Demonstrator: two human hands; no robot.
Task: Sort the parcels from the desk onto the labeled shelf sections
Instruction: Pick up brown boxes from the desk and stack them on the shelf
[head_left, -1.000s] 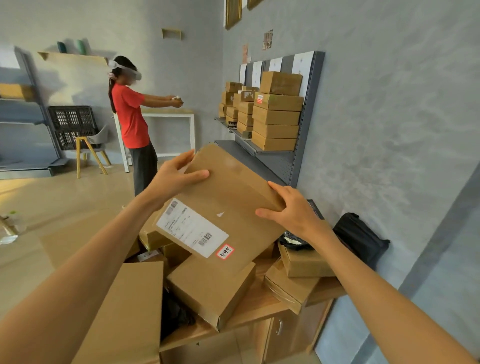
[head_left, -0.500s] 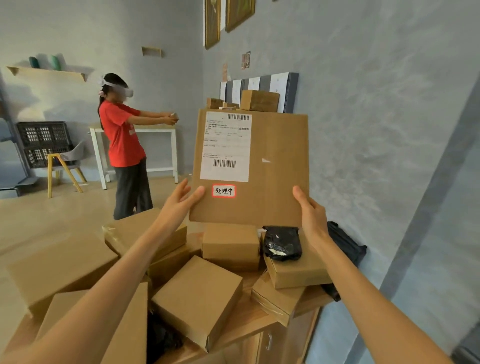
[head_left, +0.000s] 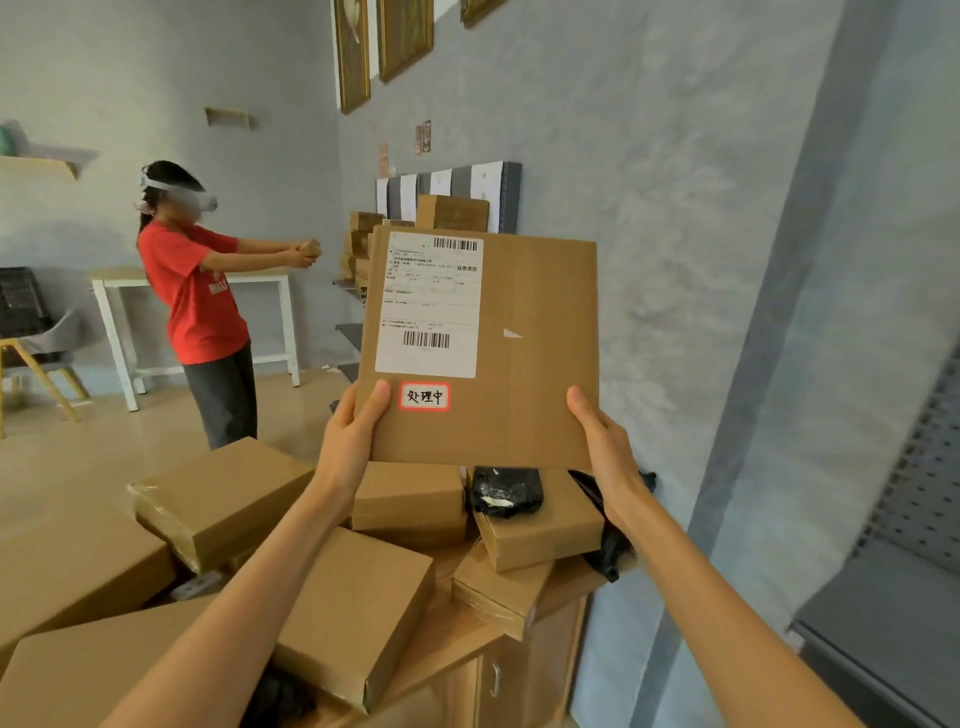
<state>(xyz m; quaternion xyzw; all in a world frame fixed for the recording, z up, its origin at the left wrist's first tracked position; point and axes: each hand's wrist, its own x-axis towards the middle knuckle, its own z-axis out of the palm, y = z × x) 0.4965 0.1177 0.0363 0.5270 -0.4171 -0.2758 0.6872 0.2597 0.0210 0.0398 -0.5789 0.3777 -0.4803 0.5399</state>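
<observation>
Flat cardboard parcel was held upright above desk, one white shipping label, one red-bordered sticker. Left hand gripped lower-left corner, right hand lower-right corner, thumbs on front. About seven brown boxes and two black bags lay on desk below.

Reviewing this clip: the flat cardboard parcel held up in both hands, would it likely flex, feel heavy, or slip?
The flat cardboard parcel probably stays stiff: it stands upright without sagging, held only at its lower corners. It seems light for its size, since the left hand and right hand support it mainly with thumbs and fingers. Its matte cardboard likely grips well, though the thin profile may tip if one hand lets go.
</observation>
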